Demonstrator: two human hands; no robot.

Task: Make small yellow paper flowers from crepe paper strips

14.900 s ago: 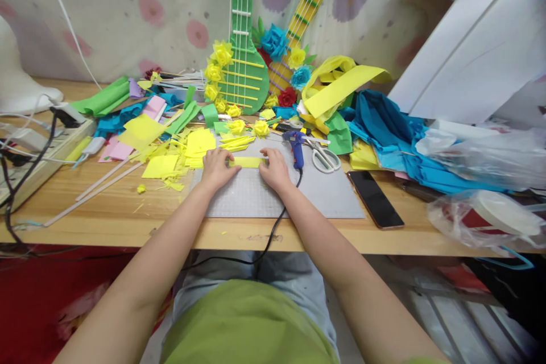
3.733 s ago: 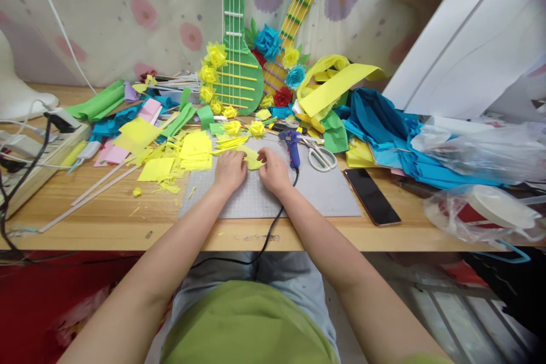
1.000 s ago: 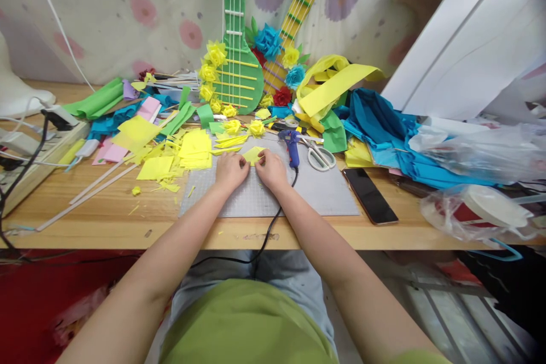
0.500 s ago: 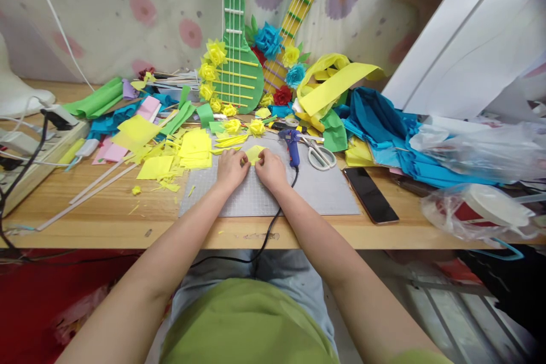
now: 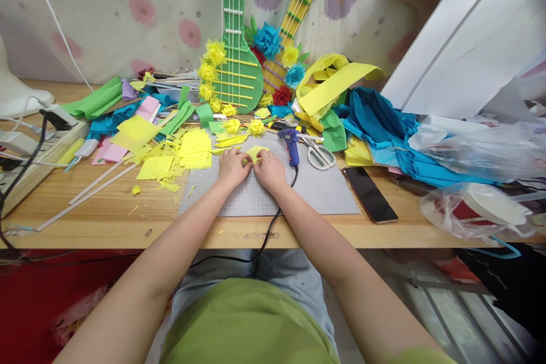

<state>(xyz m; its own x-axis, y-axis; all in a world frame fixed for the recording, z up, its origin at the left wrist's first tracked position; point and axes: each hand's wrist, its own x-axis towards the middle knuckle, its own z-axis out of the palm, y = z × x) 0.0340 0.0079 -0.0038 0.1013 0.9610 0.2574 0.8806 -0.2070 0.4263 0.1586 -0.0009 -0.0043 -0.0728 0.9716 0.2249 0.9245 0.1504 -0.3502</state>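
Between my hands, above the grey cutting mat [image 5: 315, 193], is a small piece of yellow crepe paper [image 5: 256, 152]. My left hand [image 5: 234, 167] pinches its left side with thumb and fingers. On the other side my right hand [image 5: 270, 170] is closed on the same paper, its fingertips close to those of the left. The hands partly cover the paper's lower edge. A blue glue gun [image 5: 292, 147] lies just right of my right hand, with white-handled scissors [image 5: 321, 156] beside it. Left of my left hand are stacked yellow paper squares [image 5: 195, 149].
A green paper guitar [image 5: 239, 77] and a yellow one [image 5: 298, 5] lean at the back, decorated with paper flowers. A phone [image 5: 370, 194] lies right of the mat. Blue crepe paper [image 5: 379, 119] and a bagged cup [image 5: 482, 210] crowd the right; a power strip [image 5: 34, 165] is left.
Both hands stay on the yellow paper and have drawn slightly closer together. The fingers have shifted a little on its edges; everything else stands as before.
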